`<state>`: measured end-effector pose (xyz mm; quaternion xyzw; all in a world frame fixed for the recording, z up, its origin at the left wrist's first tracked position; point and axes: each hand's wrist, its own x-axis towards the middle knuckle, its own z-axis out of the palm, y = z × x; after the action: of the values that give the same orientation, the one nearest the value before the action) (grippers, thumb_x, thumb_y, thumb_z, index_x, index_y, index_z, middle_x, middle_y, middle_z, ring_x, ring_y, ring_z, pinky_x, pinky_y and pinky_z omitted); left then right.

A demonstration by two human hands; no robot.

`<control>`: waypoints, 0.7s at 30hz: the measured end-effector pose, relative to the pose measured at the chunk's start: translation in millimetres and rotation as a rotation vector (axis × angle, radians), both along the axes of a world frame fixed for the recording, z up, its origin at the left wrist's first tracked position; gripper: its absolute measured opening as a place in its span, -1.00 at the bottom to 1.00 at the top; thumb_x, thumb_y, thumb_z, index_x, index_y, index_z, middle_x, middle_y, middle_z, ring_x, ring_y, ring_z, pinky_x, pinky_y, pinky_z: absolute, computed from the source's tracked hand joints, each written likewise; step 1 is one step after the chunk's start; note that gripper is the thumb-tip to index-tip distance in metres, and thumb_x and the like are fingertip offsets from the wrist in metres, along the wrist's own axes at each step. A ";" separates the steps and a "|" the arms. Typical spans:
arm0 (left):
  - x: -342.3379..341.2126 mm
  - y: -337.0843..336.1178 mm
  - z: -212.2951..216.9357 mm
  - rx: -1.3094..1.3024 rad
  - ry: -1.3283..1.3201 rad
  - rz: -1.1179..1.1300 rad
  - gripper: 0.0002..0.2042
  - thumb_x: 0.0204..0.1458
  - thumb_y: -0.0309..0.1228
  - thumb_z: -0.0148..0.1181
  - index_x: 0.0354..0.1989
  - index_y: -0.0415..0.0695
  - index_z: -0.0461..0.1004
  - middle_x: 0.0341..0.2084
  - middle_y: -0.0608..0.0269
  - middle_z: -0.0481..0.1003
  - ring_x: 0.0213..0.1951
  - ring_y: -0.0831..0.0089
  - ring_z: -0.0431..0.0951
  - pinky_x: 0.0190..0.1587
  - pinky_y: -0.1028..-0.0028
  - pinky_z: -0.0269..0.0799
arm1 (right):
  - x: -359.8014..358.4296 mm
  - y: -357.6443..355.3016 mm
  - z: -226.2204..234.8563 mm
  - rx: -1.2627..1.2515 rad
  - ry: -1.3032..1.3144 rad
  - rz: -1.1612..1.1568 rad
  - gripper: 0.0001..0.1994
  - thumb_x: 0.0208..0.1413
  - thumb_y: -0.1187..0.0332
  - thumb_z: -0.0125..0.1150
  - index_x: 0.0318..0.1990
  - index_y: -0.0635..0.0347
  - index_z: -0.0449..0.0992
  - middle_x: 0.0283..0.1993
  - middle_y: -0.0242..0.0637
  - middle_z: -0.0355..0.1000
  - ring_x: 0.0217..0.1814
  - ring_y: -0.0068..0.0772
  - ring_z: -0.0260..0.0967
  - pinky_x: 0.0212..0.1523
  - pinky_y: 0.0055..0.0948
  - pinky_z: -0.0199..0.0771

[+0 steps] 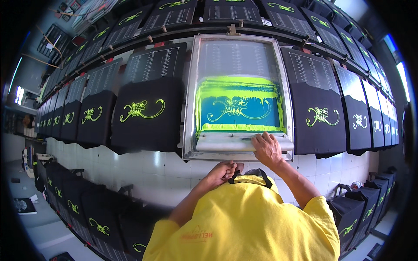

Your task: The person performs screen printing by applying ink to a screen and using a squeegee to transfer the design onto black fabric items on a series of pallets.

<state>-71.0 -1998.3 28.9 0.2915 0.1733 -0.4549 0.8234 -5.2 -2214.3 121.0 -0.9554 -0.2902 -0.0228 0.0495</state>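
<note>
holding squeegee [222, 143] (long, smooth, pale)

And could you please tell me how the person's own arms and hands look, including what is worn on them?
Both the left hand and the right hand are without gloves. The forearms show no watch, band or cable. Short, plain yellow fabric sleeves cover the upper arms, and belong to a yellow fabric shirt with small red print.
</note>
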 end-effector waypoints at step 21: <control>78.4 67.8 83.0 1.608 -1.714 -0.414 -0.73 -0.28 -0.51 0.27 -0.33 -0.27 0.44 -0.26 0.03 0.47 -0.11 0.12 0.48 -0.04 0.24 0.41 | 0.3 -68.5 24.4 0.003 -0.101 -0.075 -0.61 -0.18 0.49 0.23 -0.08 0.18 0.40 -0.19 -0.22 0.39 -0.02 -0.18 0.33 -0.04 -0.21 0.41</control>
<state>7.4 -1930.4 111.8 0.9549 -0.2480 0.0027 0.1631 -4.9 -2282.8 145.5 -0.9632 -0.2561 -0.0733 0.0353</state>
